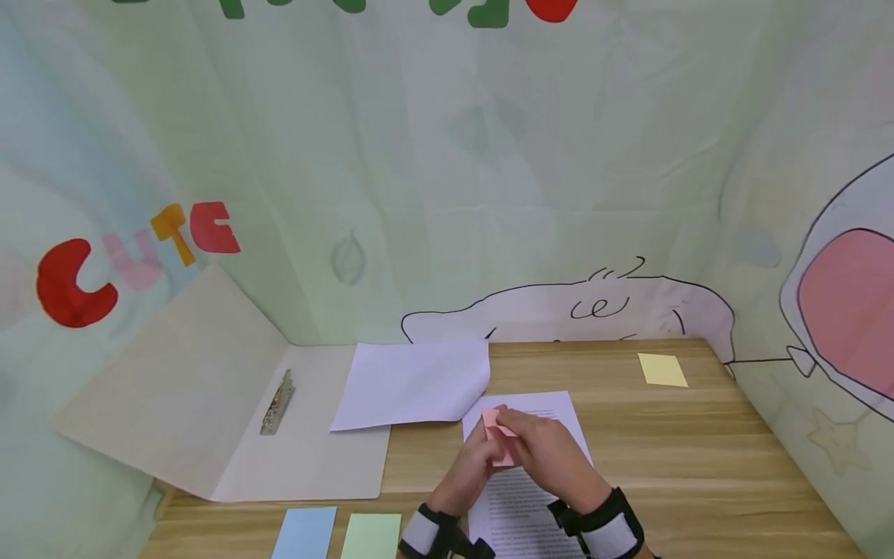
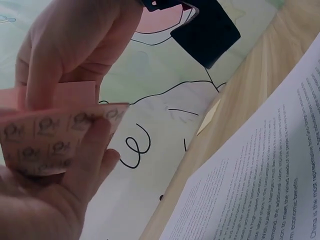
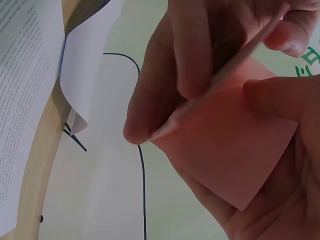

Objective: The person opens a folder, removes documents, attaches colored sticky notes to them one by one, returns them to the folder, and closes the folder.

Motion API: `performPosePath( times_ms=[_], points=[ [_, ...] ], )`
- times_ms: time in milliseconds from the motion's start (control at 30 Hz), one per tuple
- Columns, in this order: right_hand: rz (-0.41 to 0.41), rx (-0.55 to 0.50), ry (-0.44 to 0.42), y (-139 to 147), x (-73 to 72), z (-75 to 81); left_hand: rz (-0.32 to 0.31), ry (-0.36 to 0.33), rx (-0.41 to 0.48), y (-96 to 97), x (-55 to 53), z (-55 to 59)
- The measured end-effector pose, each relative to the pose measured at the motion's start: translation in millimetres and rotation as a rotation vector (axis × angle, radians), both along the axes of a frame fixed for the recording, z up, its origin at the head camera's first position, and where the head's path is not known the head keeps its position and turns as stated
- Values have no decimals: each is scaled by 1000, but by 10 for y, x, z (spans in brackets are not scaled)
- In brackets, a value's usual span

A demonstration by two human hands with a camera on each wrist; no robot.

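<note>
A pink sticky note pad [image 1: 504,454] is held between both hands above the printed sheet. My left hand [image 1: 464,475] grips it from the left; in the left wrist view, the thumb lies on its patterned printed side [image 2: 55,140]. From the right, my right hand [image 1: 555,454] pinches the pad near its upper edge. In the right wrist view, a plain pink sheet [image 3: 220,145] stands at an angle to another pink layer, both between the fingers. Beneath the hands lies the white page of printed text [image 1: 531,508].
An open grey-white folder [image 1: 314,473] with a metal clip [image 1: 279,404] stands at the left against the wall. A curled white sheet [image 1: 412,384] overlaps it. Blue [image 1: 303,534] and green [image 1: 372,536] notes lie in front, a yellow note [image 1: 662,370] at the back right.
</note>
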State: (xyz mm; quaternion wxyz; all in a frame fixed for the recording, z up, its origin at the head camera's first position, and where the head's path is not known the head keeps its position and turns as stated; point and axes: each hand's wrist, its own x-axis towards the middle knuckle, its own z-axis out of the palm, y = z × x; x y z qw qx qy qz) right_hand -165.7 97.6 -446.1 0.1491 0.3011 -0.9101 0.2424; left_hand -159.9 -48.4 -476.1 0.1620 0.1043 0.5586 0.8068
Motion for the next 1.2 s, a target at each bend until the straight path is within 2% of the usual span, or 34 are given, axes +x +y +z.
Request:
performPosePath(
  times_ms=[200, 367, 567, 767, 900, 1200],
  points=[
    [21, 12, 35, 4, -15, -55, 154, 6, -97, 19, -5, -52],
    [21, 37, 56, 7, -33, -80, 216, 29, -136, 19, -16, -88],
    [13, 45, 65, 19, -37, -73, 238, 22, -188, 27, -28, -115],
    [9, -4, 67, 61, -46, -76, 246, -29, -217, 26, -9, -122],
    [12, -45, 77, 87, -90, -80, 235, -38, -210, 22, -15, -127],
    [-3, -97, 1, 111, -124, -84, 209, -57, -203, 4, -28, -128]
  ],
)
